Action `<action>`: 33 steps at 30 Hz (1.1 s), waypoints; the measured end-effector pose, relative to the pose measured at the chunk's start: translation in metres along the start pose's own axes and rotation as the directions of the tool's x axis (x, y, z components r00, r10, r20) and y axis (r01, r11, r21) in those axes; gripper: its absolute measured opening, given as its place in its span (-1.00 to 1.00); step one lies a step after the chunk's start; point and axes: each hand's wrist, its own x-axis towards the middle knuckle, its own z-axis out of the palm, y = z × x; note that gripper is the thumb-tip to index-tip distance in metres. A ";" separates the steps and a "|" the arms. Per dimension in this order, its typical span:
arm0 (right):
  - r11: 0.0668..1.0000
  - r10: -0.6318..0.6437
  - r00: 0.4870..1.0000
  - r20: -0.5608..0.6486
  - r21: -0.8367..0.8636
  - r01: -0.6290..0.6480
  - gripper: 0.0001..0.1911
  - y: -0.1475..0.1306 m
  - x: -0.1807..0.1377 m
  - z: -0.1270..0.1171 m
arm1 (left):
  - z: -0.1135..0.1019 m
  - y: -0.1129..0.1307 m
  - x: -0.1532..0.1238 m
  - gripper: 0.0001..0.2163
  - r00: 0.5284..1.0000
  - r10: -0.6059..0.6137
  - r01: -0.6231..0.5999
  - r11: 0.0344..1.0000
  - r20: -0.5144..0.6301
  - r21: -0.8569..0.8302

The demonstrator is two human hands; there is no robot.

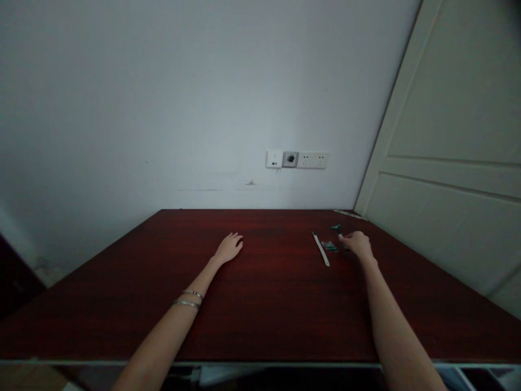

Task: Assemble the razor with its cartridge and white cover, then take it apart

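Observation:
My left hand point(228, 247) lies flat, palm down, on the dark red tabletop point(260, 304), fingers stretched out and holding nothing. Over the right part of the table, my right hand point(358, 244) is closed in a pinch on a small white piece point(341, 237) with a dark end; most of it is hidden by the fingers. Just left of that hand lies a small clear packet point(329, 246) with greenish bits in it. Beside the packet is a long slim white strip point(321, 250) with a dark tip. A small green piece point(335, 227) sits a little behind the right hand.
A thin pale strip point(350, 215) with markings lies at the table's back right corner. Behind the table rises a pale wall point(203, 108) with sockets point(312, 160). A white panelled door point(456, 136) borders the right side. Two bangles point(189, 298) circle my left forearm.

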 end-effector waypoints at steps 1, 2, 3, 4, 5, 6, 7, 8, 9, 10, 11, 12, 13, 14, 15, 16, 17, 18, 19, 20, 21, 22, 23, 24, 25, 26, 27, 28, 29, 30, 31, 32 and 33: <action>1.000 -0.017 1.000 -0.016 0.016 0.017 -0.68 -0.008 -0.002 -0.001 | 0.000 0.000 0.000 -0.59 1.000 -0.002 0.002 1.000 -0.002 -0.007; 0.999 -0.039 0.999 -0.030 0.035 0.040 -0.68 -0.018 -0.006 -0.002 | 0.000 0.000 -0.001 -0.59 1.000 -0.005 0.004 1.000 -0.004 -0.013; 0.995 -0.080 0.996 -0.041 0.058 0.083 -0.69 -0.029 -0.009 -0.002 | 0.000 0.000 -0.001 -0.59 1.000 -0.010 0.010 1.000 -0.006 -0.019; 0.988 -0.125 0.991 -0.054 0.089 0.129 -0.69 -0.041 -0.014 -0.001 | 0.000 0.001 0.000 -0.60 1.000 -0.019 0.018 0.999 -0.007 -0.028; 0.974 -0.183 0.982 -0.052 0.126 0.188 -0.69 -0.054 -0.020 0.000 | -0.001 0.001 0.000 -0.61 1.000 -0.030 0.030 0.999 -0.008 -0.038; 0.959 -0.228 0.972 -0.051 0.160 0.233 -0.70 -0.068 -0.026 0.003 | -0.002 0.003 0.001 -0.62 0.999 -0.047 0.046 0.998 -0.010 -0.052; 0.944 -0.263 0.964 -0.038 0.197 0.265 -0.70 -0.082 -0.033 0.006 | -0.004 0.005 0.003 -0.64 0.998 -0.067 0.066 0.995 -0.015 -0.073; 0.930 -0.289 0.957 -0.025 0.229 0.287 -0.71 -0.096 -0.041 0.010 | -0.006 0.008 0.004 -0.66 0.996 -0.084 0.082 0.991 -0.021 -0.104; 0.915 -0.323 0.946 0.000 0.255 0.312 -0.73 -0.110 -0.050 0.014 | -0.009 0.012 0.007 -0.68 0.994 -0.103 0.097 0.985 -0.031 -0.145; 0.900 -0.354 0.935 0.022 0.281 0.334 -0.74 -0.124 -0.058 0.019 | -0.012 0.016 0.009 -0.70 0.992 -0.116 0.105 0.975 -0.046 -0.197; 0.876 -0.397 0.917 0.037 0.313 0.366 -0.75 -0.138 -0.067 0.025 | -0.016 0.022 0.012 -0.71 0.990 -0.128 0.109 0.960 -0.059 -0.256; 0.857 -0.428 0.903 0.043 0.337 0.390 -0.77 -0.151 -0.077 0.030 | -0.019 0.028 0.015 -0.72 0.987 -0.140 0.110 0.943 -0.075 -0.313; 0.834 -0.467 0.882 0.062 0.362 0.416 -0.78 -0.163 -0.086 0.036 | -0.023 0.034 0.018 -0.72 0.982 -0.164 0.121 0.924 -0.093 -0.362; 0.815 -0.501 0.861 0.088 0.383 0.435 -0.78 -0.174 -0.094 0.042 | -0.026 0.040 0.020 -0.71 0.978 -0.182 0.128 0.906 -0.098 -0.403; 0.798 -0.530 0.841 0.109 0.398 0.451 -0.79 -0.184 -0.102 0.047 | -0.029 0.045 0.022 -0.70 0.973 -0.212 0.151 0.888 -0.095 -0.434; 0.790 -0.545 0.830 0.120 0.406 0.460 -0.80 -0.193 -0.110 0.052 | -0.031 0.050 0.024 -0.66 0.965 -0.249 0.187 0.871 -0.079 -0.454; 0.784 -0.555 0.822 0.126 0.411 0.466 -0.81 -0.201 -0.116 0.057 | -0.033 0.054 0.025 -0.63 0.958 -0.280 0.220 0.859 -0.064 -0.462; 0.779 -0.562 0.817 0.128 0.415 0.471 -0.81 -0.208 -0.122 0.061 | -0.034 0.057 0.026 -0.61 0.952 -0.302 0.245 0.850 -0.049 -0.467; 0.774 -0.568 0.814 0.125 0.416 0.477 -0.81 -0.213 -0.128 0.065 | -0.033 0.059 0.026 -0.60 0.948 -0.316 0.262 0.845 -0.040 -0.466; 0.769 -0.575 0.810 0.119 0.417 0.485 -0.81 -0.218 -0.132 0.068 | -0.033 0.060 0.026 -0.61 0.945 -0.324 0.271 0.843 -0.037 -0.464; 0.764 -0.582 0.806 0.113 0.417 0.493 -0.82 -0.221 -0.136 0.070 | -0.031 0.061 0.025 -0.62 0.944 -0.327 0.274 0.843 -0.037 -0.462; 0.759 -0.589 0.801 0.109 0.416 0.502 -0.82 -0.223 -0.140 0.071 | -0.030 0.062 0.025 -0.63 0.943 -0.330 0.277 0.842 -0.036 -0.463; 0.755 -0.595 0.796 0.108 0.413 0.509 -0.82 -0.225 -0.143 0.072 | -0.028 0.062 0.024 -0.63 0.942 -0.334 0.282 0.838 -0.031 -0.467; 0.754 -0.600 0.793 0.111 0.410 0.513 -0.82 -0.226 -0.145 0.072 | -0.027 0.062 0.024 -0.64 0.940 -0.341 0.291 0.830 -0.021 -0.475; 0.755 -0.601 0.790 0.117 0.406 0.515 -0.83 -0.226 -0.147 0.072 | -0.025 0.062 0.023 -0.64 0.937 -0.348 0.302 0.821 -0.007 -0.485; 0.758 -0.601 0.789 0.125 0.401 0.514 -0.83 -0.226 -0.149 0.072 | -0.024 0.062 0.023 -0.64 0.934 -0.357 0.314 0.810 0.009 -0.495; 0.762 -0.600 0.789 0.134 0.396 0.512 -0.83 -0.226 -0.150 0.072 | -0.023 0.063 0.023 -0.64 0.931 -0.364 0.325 0.799 0.023 -0.506; 0.766 -0.598 0.789 0.142 0.392 0.510 -0.82 -0.226 -0.151 0.072 | -0.022 0.063 0.023 -0.65 0.928 -0.370 0.334 0.790 0.034 -0.515; 0.770 -0.595 0.790 0.149 0.389 0.506 -0.81 -0.225 -0.151 0.073 | -0.022 0.064 0.023 -0.65 0.926 -0.374 0.340 0.781 0.044 -0.524; 0.772 -0.593 0.790 0.154 0.389 0.503 -0.80 -0.225 -0.151 0.073 | -0.021 0.064 0.023 -0.66 0.926 -0.374 0.344 0.772 0.055 -0.534; 0.774 -0.590 0.791 0.158 0.389 0.499 -0.79 -0.224 -0.151 0.073 | -0.021 0.065 0.023 -0.66 0.926 -0.373 0.346 0.764 0.064 -0.545; 0.776 -0.589 0.792 0.164 0.389 0.497 -0.78 -0.223 -0.151 0.074 | -0.020 0.065 0.023 -0.67 0.926 -0.371 0.346 0.756 0.072 -0.556; 0.776 -0.589 0.790 0.169 0.389 0.496 -0.78 -0.223 -0.150 0.074 | -0.020 0.066 0.023 -0.68 0.926 -0.369 0.347 0.748 0.080 -0.566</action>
